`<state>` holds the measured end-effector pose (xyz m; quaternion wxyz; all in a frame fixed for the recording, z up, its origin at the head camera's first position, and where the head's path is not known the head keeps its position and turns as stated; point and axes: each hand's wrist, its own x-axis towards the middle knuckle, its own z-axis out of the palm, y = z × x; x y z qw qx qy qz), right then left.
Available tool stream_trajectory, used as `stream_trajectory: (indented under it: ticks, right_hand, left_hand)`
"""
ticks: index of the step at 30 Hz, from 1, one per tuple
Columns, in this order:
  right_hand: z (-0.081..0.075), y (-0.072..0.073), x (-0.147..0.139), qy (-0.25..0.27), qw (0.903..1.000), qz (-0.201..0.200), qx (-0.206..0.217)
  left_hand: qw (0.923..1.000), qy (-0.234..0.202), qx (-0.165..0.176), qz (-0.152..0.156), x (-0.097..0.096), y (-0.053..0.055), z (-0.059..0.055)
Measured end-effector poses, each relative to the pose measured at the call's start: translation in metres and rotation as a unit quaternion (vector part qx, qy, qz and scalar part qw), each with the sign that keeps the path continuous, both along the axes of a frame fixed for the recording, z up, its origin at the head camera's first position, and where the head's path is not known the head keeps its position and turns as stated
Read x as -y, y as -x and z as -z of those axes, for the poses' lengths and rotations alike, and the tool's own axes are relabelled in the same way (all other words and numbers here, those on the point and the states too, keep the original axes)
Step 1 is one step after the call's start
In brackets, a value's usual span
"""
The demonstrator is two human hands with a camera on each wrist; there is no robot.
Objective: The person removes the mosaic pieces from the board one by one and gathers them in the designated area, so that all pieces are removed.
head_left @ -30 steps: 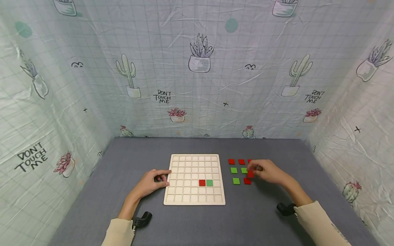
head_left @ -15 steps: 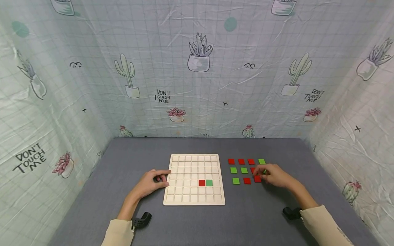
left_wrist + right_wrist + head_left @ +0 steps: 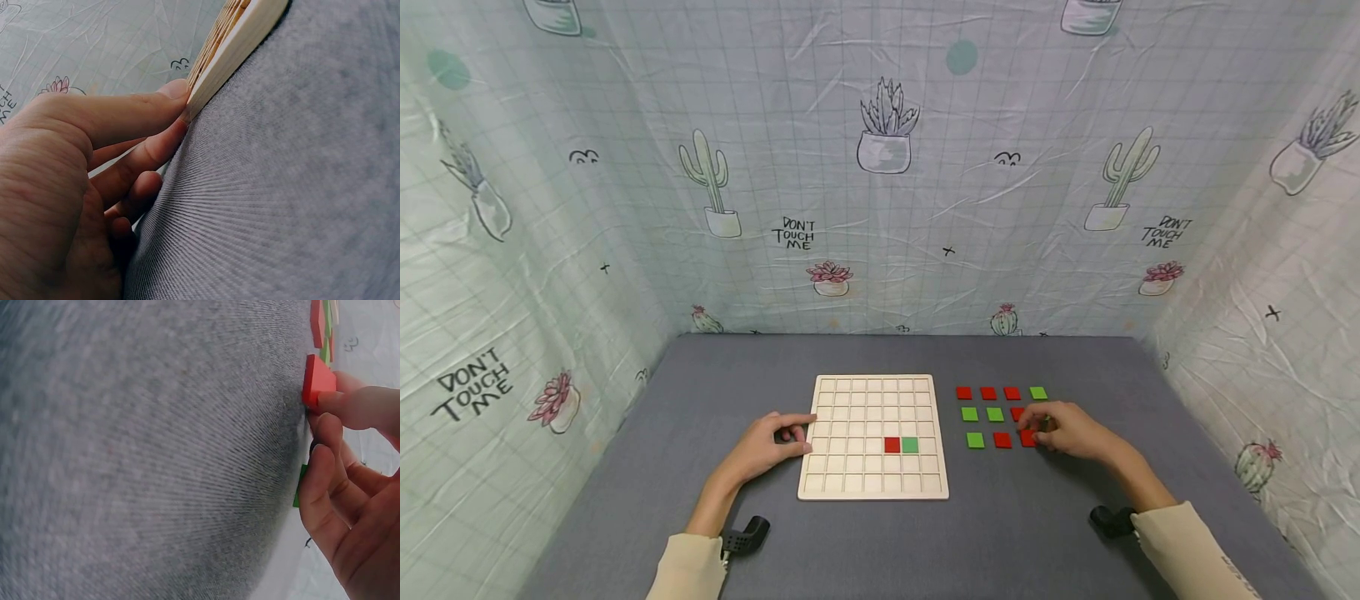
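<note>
My left hand (image 3: 762, 444) touches the left edge of a pale wooden grid board (image 3: 850, 409), index finger and thumb spread apart along it. In the left wrist view the thumb (image 3: 140, 112) lies right at the board's side. Two tiles sit side by side in the grid, one red tile (image 3: 892, 446) and one green tile (image 3: 910, 446). To the right, my right hand (image 3: 1067, 429) pinches a red square tile (image 3: 319, 378) between thumb and index finger, at the right end of the front row. The hand hides part of the middle row.
Several red and green tiles lie in rows right of the board, among them a green tile (image 3: 1037, 392) at the back corner and a red tile (image 3: 1002, 441) in front. Everything rests on a grey cloth-covered table (image 3: 880, 550), with a printed curtain (image 3: 880, 208) around it.
The right hand has moved right and slightly toward me with a red tile, bringing it to the front row's right end. Over the last half second it has barely moved. The left hand stays.
</note>
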<state>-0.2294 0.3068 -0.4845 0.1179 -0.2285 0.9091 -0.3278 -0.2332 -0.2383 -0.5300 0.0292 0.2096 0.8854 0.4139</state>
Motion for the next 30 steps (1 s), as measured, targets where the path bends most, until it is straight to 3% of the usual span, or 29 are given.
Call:
stream_trajectory:
  ticks: [30]
  right_hand:
    - [0.0042,0.0026,0.0005,-0.028,0.9995,0.012,-0.003]
  left_hand:
    - [1.0,-0.002,0.008,-0.005,-0.0009,-0.0007,-0.0021]
